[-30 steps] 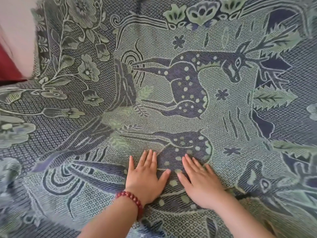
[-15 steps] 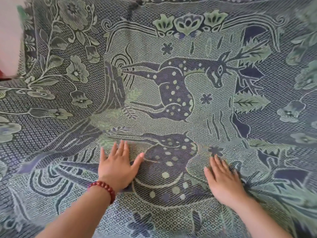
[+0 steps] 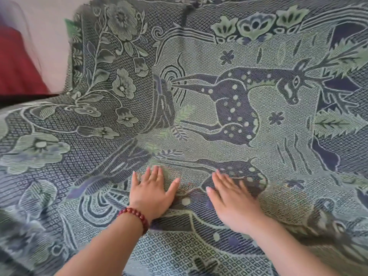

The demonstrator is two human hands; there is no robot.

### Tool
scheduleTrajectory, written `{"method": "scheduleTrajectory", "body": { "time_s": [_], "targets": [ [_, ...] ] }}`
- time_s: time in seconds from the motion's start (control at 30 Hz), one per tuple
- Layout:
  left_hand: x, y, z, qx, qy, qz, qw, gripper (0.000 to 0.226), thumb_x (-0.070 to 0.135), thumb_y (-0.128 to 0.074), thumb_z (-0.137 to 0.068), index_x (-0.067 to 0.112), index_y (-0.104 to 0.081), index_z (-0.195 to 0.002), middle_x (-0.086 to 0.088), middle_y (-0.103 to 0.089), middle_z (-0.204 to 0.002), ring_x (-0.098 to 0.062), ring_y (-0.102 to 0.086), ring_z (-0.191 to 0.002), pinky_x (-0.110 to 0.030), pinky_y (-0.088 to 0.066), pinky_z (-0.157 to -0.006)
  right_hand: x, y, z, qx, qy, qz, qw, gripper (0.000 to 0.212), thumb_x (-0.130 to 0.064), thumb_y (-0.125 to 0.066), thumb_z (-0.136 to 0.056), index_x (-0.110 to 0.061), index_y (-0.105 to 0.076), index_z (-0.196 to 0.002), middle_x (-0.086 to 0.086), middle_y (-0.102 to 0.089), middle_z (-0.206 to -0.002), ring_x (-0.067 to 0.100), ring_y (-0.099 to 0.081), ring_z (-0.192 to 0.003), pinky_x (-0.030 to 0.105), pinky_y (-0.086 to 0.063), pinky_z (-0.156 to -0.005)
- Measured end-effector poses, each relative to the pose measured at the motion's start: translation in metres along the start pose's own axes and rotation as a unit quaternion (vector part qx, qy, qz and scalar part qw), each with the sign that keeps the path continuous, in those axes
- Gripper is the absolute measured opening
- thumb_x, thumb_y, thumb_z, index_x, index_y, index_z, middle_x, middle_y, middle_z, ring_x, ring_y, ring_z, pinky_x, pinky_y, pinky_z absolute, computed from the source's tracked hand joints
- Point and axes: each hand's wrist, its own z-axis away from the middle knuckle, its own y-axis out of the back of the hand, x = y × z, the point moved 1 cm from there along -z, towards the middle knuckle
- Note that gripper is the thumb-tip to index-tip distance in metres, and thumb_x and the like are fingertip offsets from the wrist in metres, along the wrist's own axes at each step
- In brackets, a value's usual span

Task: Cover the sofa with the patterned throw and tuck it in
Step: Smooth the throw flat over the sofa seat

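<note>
Throw (image 3: 199, 116) lies spread over the sofa, hiding it. I read both hands as flat, fingers straight, pressing on it near the front, close together without touching: left hand (image 3: 151, 193), wearing a bracelet (image 3: 135, 216), and right hand (image 3: 233, 204).

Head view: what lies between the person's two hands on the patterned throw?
Only a bare strip of the green-and-blue woven patterned throw lies between the left hand and the right hand, as the head view shows.

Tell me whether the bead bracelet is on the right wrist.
No, the red bead bracelet sits just behind the left hand, which lies flat on the throw.
</note>
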Motion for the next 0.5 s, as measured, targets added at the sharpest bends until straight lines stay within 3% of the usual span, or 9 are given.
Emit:
{"method": "scheduleTrajectory", "body": {
  "time_s": [0.2,0.3,0.5],
  "targets": [
    [-0.032,-0.013,0.001,-0.021,-0.018,0.057,0.998,0.081,0.069,-0.002,-0.089,0.020,0.008,-0.152,0.007,0.012,-0.159,-0.011,0.010,-0.146,-0.043,0.013,-0.115,-0.044,-0.042,-0.007,-0.007,0.007,0.035,0.999,0.083,-0.065,0.015,-0.077,-0.026,0.013,-0.150,-0.013,0.020,-0.155,0.004,0.017,-0.142,0.036,0.007,-0.118],
    [-0.039,-0.009,0.001,-0.020,-0.041,0.055,0.997,0.083,0.070,0.000,-0.087,0.019,0.007,-0.152,0.006,0.010,-0.159,-0.011,0.010,-0.146,-0.042,0.014,-0.115,-0.051,-0.036,-0.006,0.022,0.006,0.030,0.999,0.075,-0.062,0.008,-0.083,-0.027,0.014,-0.149,-0.014,0.021,-0.154,0.002,0.018,-0.141,0.034,0.006,-0.118],
    [-0.105,0.002,-0.006,0.010,-0.016,-0.019,1.000,0.083,0.069,0.000,-0.088,0.017,0.000,-0.153,0.005,0.004,-0.160,-0.010,0.008,-0.146,-0.044,0.014,-0.115,-0.126,-0.055,-0.006,0.027,0.086,0.043,0.995,0.065,-0.057,0.004,-0.091,-0.026,0.018,-0.147,-0.014,0.029,-0.150,0.007,0.024,-0.140,0.036,0.015,-0.116]
  ]
}}
